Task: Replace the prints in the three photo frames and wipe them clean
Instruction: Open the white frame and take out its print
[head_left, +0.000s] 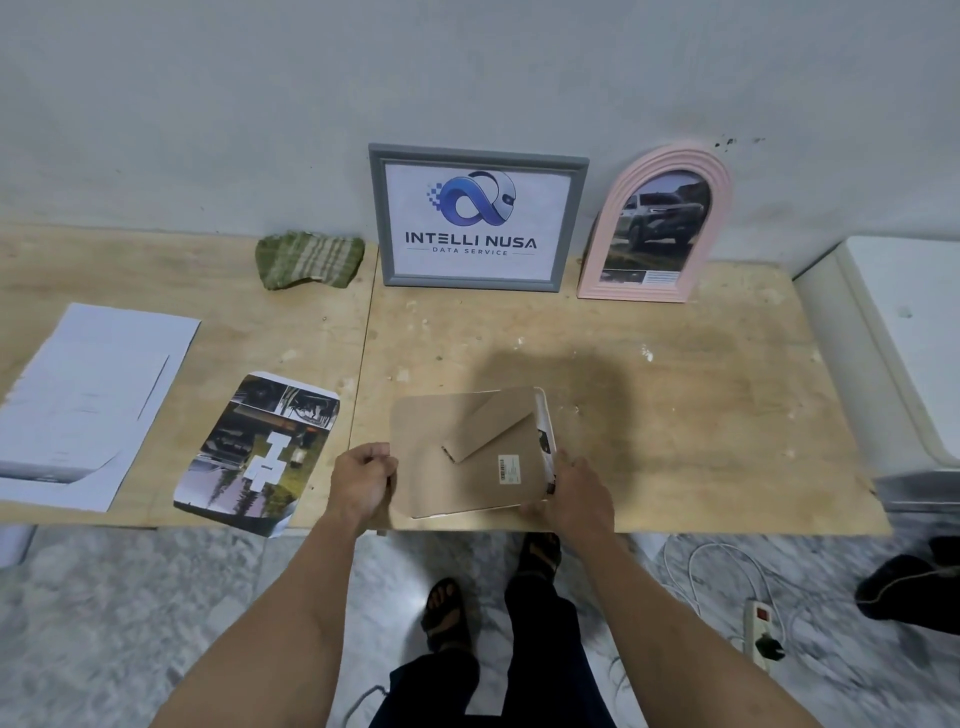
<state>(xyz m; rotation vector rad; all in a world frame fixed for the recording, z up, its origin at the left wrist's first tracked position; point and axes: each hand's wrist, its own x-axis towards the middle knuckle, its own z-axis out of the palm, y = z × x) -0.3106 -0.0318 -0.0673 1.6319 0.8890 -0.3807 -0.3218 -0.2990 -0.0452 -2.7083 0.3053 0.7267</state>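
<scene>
The left hand (363, 480) was curled and pinched the left edge of a white photo frame (470, 452), which was held face down and tilted just above the near edge of the desk (675, 415). The right hand (574, 493) gripped the frame's lower right corner, fingers wrapped round the rim. The brown backing board (441, 426) with its folded stand faced upward; a printed edge showed along the frame's right side.

A grey frame (478, 215) holding a logo print stood upright against the wall (467, 67). Just to its right a pink arched frame (657, 226) holding a car picture leaned on the same wall.

On the plywood desk lay a loose photo print (260, 452), left of the held frame, and white sheets (88, 400) further left. A green striped cloth (309, 260) sat near the wall, beside the grey frame.

On the marbled floor (156, 597) lay a white power strip (758, 631).
</scene>
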